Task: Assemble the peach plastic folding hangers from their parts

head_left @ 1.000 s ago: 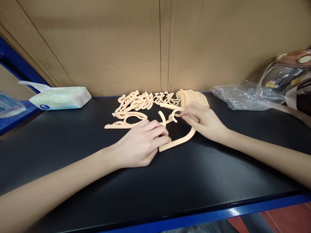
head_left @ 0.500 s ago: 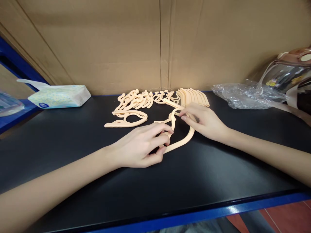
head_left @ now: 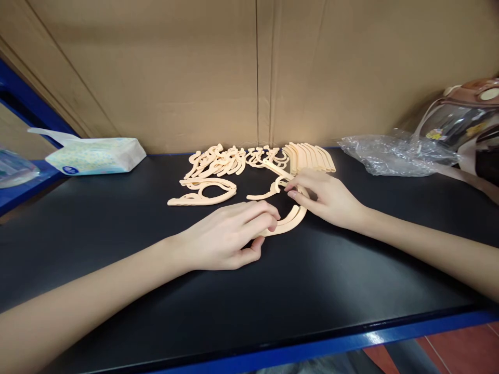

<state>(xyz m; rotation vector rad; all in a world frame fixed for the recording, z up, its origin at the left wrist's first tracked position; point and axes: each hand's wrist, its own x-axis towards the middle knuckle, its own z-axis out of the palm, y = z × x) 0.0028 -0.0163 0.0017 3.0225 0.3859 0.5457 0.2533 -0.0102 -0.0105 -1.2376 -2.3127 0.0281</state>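
Note:
A cream folding clothes hanger (head_left: 286,225) lies between my hands over the black table, its arms bent into curves. The fingers of my left hand (head_left: 234,234) are closed on the near ends of two curved arms, which now run side by side. My right hand (head_left: 322,197) pinches the hanger near its joint, beside the curved hook (head_left: 263,196); the fingertips partly cover that joint. Another straight cream piece (head_left: 276,169) slants up and back from the right fingers. Left of them, a folded cream hanger (head_left: 202,192) rests flat on the table.
Along the back lie a heap of cream hanger parts (head_left: 218,160), small hooks (head_left: 267,156) and a row of curved arms (head_left: 311,157). A tissue pack (head_left: 95,155) is at left. Crumpled clear plastic (head_left: 397,153) and a clear bag (head_left: 448,122) sit at right, before a cardboard wall (head_left: 175,67).
The inner curved arm in my left hand has swung down and away from the hook, to lie alongside the outer arm. My right hand has barely shifted.

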